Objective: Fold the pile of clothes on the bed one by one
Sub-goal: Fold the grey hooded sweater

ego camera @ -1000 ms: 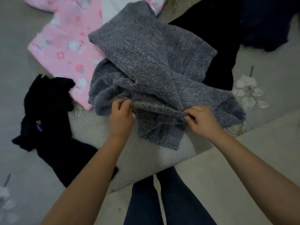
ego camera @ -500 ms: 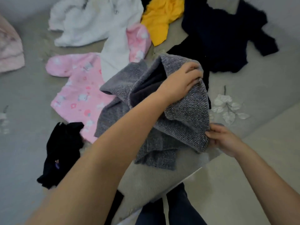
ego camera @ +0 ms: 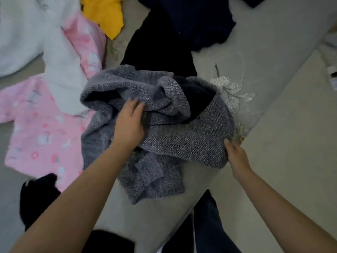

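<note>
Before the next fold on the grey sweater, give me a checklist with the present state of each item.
1. Right hand has a hold on the sweater: ok, it grips the lower right edge.
2. Left hand secures the cloth: not ok, it lies flat on the middle with fingers straight, no grip.
3. Sweater spread flat: not ok, it is bunched, its dark lining showing at the top.
4. Sleeves located: cannot tell, folds hide them.
5. Sweater clear of other clothes: not ok, it overlaps the pink top and the black garment.
6. Bed has bare space to the right: ok.
</note>
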### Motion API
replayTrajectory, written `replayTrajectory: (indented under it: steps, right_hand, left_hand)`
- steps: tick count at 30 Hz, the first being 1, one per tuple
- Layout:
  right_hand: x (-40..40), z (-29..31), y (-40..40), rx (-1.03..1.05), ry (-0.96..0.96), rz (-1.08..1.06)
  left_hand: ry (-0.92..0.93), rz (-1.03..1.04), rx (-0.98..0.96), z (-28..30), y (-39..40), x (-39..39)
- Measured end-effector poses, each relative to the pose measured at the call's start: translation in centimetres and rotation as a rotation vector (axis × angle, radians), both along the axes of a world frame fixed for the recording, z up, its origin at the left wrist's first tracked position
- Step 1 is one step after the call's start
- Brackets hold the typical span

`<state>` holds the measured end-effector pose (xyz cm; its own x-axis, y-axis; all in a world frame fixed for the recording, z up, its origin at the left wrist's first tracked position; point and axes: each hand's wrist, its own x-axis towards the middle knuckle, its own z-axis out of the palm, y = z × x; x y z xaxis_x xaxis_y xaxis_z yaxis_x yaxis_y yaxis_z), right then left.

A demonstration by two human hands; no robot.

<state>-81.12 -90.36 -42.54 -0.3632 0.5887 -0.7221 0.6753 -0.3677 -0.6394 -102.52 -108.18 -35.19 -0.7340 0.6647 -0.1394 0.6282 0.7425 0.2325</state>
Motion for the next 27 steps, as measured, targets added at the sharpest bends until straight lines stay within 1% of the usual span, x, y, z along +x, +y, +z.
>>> replayTrajectory:
  steps: [2,3,5,7,8,9,10,13,16,19,23,25,27]
  right_hand:
    - [0.7,0.6,-0.5,-0.002,0.064,-0.017]
    - [1.1,0.8,-0.6,-0.004,0.096,0.009]
    - [2.0,1.0,-0.7,-0.022,0.097,0.079]
    - [2.3,0.9,-0.7,-0.003,0.051,0.136]
    - [2.2,0.9,-0.6,0.012,0.039,0.142]
    - [2.1,1.0,-0.5,0.025,0.044,0.132]
    - [1.8,1.2,-0.3,0.042,0.054,0.123]
    - [1.2,1.0,0.6,0.122,0.048,0.155]
    - [1.0,1.4,1.4,0.177,0.044,0.211]
    - [0.4,2.3,2.2,0.240,0.038,0.284]
    - [-1.7,4.3,3.5,0.341,0.104,0.320]
    - [-2.8,4.9,3.9,0.388,0.111,0.338]
    - [-3.3,5.3,3.9,0.431,0.088,0.353]
  left_hand:
    - [0.082,0.014,-0.021,-0.2,3.0,-1.2]
    - [0.108,0.013,-0.082,-0.3,4.3,-2.0]
    - [0.121,-0.018,-0.325,-0.5,6.3,-3.7]
    - [0.074,-0.081,-0.618,-0.5,7.1,-4.8]
    - [0.054,-0.131,-0.731,-0.5,7.1,-4.9]
    - [0.037,-0.186,-0.804,-0.7,6.8,-4.8]
    - [0.015,-0.232,-0.834,-0.8,6.4,-4.6]
    - [-0.029,-0.285,-0.776,-1.4,4.5,-3.5]
    - [0.074,-0.278,-0.697,-1.8,3.4,-2.6]
    - [0.143,-0.201,-0.651,-1.1,3.4,-2.4]
    - [0.198,-0.211,-0.603,0.7,5.1,-3.0]
    - [0.224,-0.185,-0.521,1.4,5.6,-3.1]
    - [0.251,-0.153,-0.337,2.2,5.7,-3.1]
